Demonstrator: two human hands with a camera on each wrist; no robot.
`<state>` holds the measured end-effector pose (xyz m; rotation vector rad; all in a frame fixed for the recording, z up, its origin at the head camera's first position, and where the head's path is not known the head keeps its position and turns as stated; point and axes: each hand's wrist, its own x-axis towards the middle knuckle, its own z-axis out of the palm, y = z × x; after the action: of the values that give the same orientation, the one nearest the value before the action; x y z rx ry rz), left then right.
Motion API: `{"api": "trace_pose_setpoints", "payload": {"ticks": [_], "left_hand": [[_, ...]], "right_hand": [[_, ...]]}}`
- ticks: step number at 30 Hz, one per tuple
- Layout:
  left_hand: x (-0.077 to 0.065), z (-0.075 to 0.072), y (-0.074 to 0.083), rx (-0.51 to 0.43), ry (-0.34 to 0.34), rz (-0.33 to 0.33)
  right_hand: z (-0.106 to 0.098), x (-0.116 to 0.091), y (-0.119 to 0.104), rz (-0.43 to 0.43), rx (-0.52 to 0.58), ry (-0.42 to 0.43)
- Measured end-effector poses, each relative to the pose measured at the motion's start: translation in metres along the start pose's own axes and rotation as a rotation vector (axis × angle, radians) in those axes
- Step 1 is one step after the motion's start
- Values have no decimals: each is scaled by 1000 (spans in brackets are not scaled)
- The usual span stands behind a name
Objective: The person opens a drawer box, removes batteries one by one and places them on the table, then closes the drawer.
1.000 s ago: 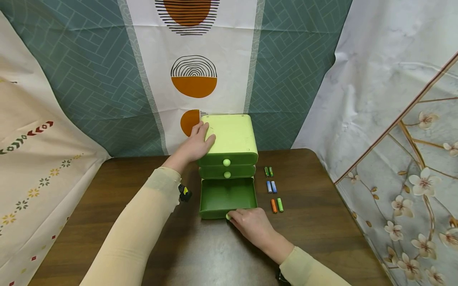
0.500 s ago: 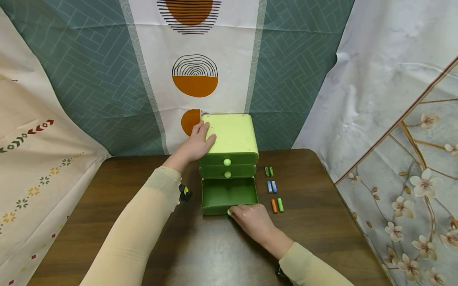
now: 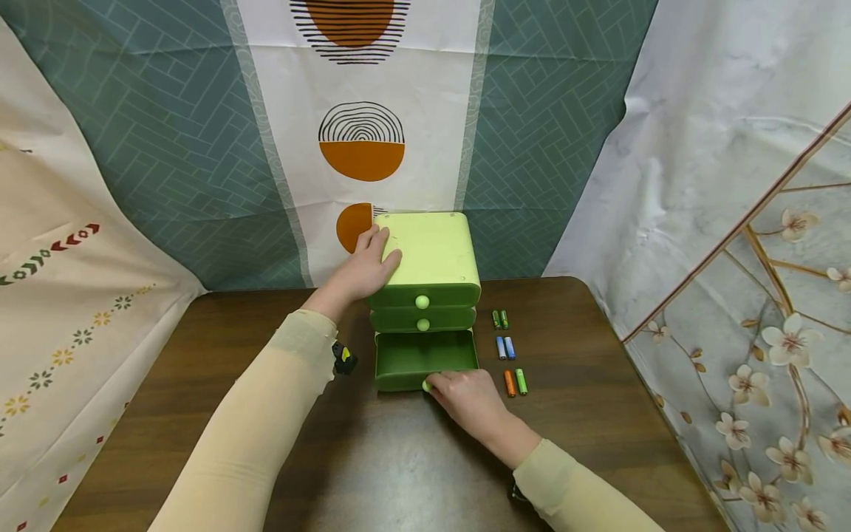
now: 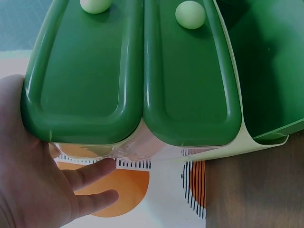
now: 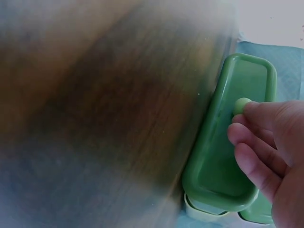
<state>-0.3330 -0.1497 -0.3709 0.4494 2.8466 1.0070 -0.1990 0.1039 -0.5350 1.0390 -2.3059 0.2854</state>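
A small drawer cabinet (image 3: pixel 432 247) with a pale yellow-green top and green drawers stands at the table's back. Its bottom drawer (image 3: pixel 399 382) is pulled out and bare inside; the two upper drawers are closed. My left hand (image 3: pixel 362 272) rests on the cabinet's top left edge, fingers spread; in the left wrist view some fingers extend along its side. With thumb and fingers my right hand (image 3: pixel 468 400) pinches the round knob (image 5: pixel 241 106) of the bottom drawer. To the cabinet's right lie paired batteries: green (image 3: pixel 499 319), blue (image 3: pixel 505 348), and an orange one (image 3: pixel 509 383) beside a light green one (image 3: pixel 521 381).
Everything stands on a dark brown wooden table (image 3: pixel 585 443). Behind the cabinet hangs a patterned cloth (image 3: pixel 552 148); a floral cloth (image 3: pixel 744 332) borders the right side and a cream cloth (image 3: pixel 66 295) the left.
The bottom drawer has slid inward, toward the cabinet, with my right hand still on its knob. My left hand stays in place on the cabinet, and the batteries have not moved.
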Motion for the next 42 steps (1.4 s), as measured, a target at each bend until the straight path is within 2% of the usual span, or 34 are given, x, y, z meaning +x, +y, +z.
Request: {"api": "trace_pose_setpoints", "payload": {"ticks": [26, 42], "left_hand": [[3, 1, 2, 27, 7, -16], [4, -2, 5, 38, -2, -20]], "right_hand": [[8, 22, 19, 55, 1, -51], [15, 35, 27, 71, 4, -49]]}}
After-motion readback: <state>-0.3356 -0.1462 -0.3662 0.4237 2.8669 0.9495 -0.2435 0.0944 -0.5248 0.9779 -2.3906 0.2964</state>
